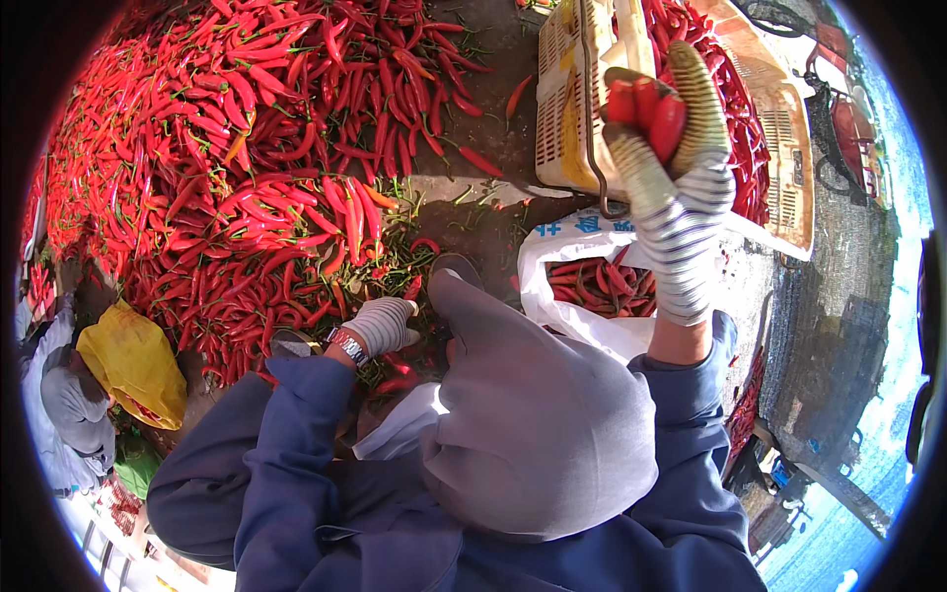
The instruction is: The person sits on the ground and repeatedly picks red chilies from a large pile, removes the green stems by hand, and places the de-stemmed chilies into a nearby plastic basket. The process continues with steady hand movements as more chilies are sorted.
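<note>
High on the right, my right hand (681, 187), in a striped knit glove with dirty fingers, is closed around several red chili peppers (646, 111). It is above the near side of a yellowish plastic crate (564, 99) filled with red chilies (745, 128). My left hand (381, 327), also gloved and with a metal watch at the wrist, is low at the near edge of a big heap of red chilies (247, 128). Its thumb and fingers are apart among loose chilies and green stems, and I see nothing held in them.
An open white sack (538, 281) with chilies inside stands below the crate. Grey cloth (543, 424) covers the middle of the view. A person in grey (77, 405) is at the far left beside a yellow bag (133, 363). Dark netting (829, 316) lies at the right.
</note>
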Action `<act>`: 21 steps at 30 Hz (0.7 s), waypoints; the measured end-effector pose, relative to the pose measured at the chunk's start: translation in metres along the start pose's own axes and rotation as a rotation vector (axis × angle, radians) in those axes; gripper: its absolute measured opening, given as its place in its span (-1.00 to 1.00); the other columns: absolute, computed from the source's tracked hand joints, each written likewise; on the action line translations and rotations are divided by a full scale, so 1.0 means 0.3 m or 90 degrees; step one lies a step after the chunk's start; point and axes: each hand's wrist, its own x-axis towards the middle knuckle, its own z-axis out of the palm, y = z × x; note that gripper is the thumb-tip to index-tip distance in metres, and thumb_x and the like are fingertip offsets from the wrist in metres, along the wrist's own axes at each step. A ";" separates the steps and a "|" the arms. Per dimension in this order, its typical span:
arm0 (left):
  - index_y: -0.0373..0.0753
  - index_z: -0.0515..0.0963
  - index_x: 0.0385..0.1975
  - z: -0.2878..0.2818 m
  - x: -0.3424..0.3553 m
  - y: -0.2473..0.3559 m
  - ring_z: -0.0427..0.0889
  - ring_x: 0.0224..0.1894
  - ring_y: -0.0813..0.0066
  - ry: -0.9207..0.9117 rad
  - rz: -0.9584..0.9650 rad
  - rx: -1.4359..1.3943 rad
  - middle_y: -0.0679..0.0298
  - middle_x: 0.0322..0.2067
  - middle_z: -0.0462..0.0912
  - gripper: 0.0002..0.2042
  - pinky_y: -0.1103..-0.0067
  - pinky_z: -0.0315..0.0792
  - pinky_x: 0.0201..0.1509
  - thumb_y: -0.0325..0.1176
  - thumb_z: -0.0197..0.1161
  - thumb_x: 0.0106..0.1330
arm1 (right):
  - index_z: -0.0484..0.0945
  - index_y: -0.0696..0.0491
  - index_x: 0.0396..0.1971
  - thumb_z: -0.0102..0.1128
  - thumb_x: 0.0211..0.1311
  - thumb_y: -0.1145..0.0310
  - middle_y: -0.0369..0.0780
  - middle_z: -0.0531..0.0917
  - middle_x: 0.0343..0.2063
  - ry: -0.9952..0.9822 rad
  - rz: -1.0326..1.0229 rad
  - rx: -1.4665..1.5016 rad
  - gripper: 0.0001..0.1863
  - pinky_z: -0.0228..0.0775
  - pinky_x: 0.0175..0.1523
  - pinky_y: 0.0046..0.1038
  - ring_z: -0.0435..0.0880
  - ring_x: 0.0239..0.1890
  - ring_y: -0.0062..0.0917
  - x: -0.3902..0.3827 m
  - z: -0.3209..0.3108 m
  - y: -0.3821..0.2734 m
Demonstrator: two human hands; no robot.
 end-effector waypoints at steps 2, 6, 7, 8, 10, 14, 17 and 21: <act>-0.31 0.58 -0.06 0.007 -0.005 0.011 0.67 -0.06 -0.03 0.039 -0.005 0.039 -0.05 -0.19 0.70 -0.56 0.24 0.53 0.05 -0.08 0.33 0.21 | 0.31 0.13 0.34 0.28 0.26 0.56 -0.18 0.63 0.01 0.108 -0.063 -0.229 -0.36 0.47 0.16 -0.57 0.62 -0.01 -0.57 0.150 -0.246 -0.021; -0.29 0.59 -0.08 0.021 -0.010 0.022 0.68 -0.07 -0.01 0.044 0.005 0.043 -0.02 -0.21 0.70 -0.60 0.22 0.53 0.03 -0.12 0.30 0.23 | 0.27 0.14 0.37 0.20 0.34 0.45 -0.13 0.58 0.13 0.126 -0.013 -0.554 -0.39 0.34 0.29 -0.52 0.56 0.13 -0.51 0.328 -0.591 0.008; -0.29 0.59 -0.08 0.025 -0.012 0.020 0.68 -0.08 0.00 0.061 0.008 0.036 -0.01 -0.22 0.71 -0.61 0.22 0.53 0.02 -0.13 0.29 0.24 | 0.27 0.15 0.36 0.14 0.37 0.49 -0.12 0.59 0.12 0.180 -0.006 -0.643 -0.42 0.36 0.29 -0.50 0.58 0.12 -0.49 0.323 -0.625 0.004; -0.29 0.59 -0.09 0.027 -0.009 0.021 0.69 -0.09 0.01 0.066 -0.008 0.029 -0.01 -0.22 0.71 -0.63 0.22 0.54 0.01 -0.14 0.28 0.25 | 0.27 0.16 0.36 0.08 0.39 0.53 -0.10 0.60 0.11 0.196 -0.050 -0.641 -0.45 0.38 0.28 -0.49 0.60 0.11 -0.48 0.297 -0.631 -0.016; -0.30 0.62 -0.18 0.034 -0.014 0.018 0.70 -0.14 0.02 0.097 -0.031 0.036 0.02 -0.30 0.72 -0.68 0.21 0.55 -0.05 -0.15 0.27 0.25 | 0.29 0.17 0.35 -0.02 0.43 0.60 -0.12 0.64 0.07 0.186 -0.106 -0.384 -0.50 0.40 0.27 -0.50 0.63 0.06 -0.50 0.210 -0.526 -0.015; -0.29 0.64 -0.23 0.026 -0.004 0.006 0.68 -0.20 -0.04 0.015 -0.049 0.032 -0.04 -0.34 0.69 -0.64 0.15 0.52 -0.10 -0.08 0.20 0.30 | 0.43 0.16 0.27 0.02 0.40 0.61 -0.19 0.65 0.08 -0.004 0.052 -0.182 -0.56 0.40 0.27 -0.46 0.63 0.11 -0.51 -0.133 -0.105 0.064; -0.31 0.64 -0.24 0.014 0.000 0.005 0.68 -0.22 -0.04 0.083 -0.067 0.002 -0.04 -0.36 0.69 -0.63 0.16 0.52 -0.08 -0.07 0.16 0.34 | 0.53 0.03 0.20 0.17 0.21 0.52 -0.06 0.67 -0.03 -0.224 0.019 -0.323 -0.50 0.43 0.20 -0.33 0.63 0.02 -0.17 -0.248 0.169 0.277; -0.35 0.63 -0.25 -0.021 0.004 -0.004 0.68 -0.20 -0.05 0.205 -0.085 -0.126 -0.05 -0.35 0.69 -0.61 0.18 0.50 -0.04 -0.07 0.13 0.36 | 0.29 0.02 0.38 0.13 0.14 0.43 0.03 0.60 0.06 -0.248 0.105 -0.491 -0.29 0.37 0.23 -0.16 0.57 0.06 -0.04 -0.150 0.337 0.659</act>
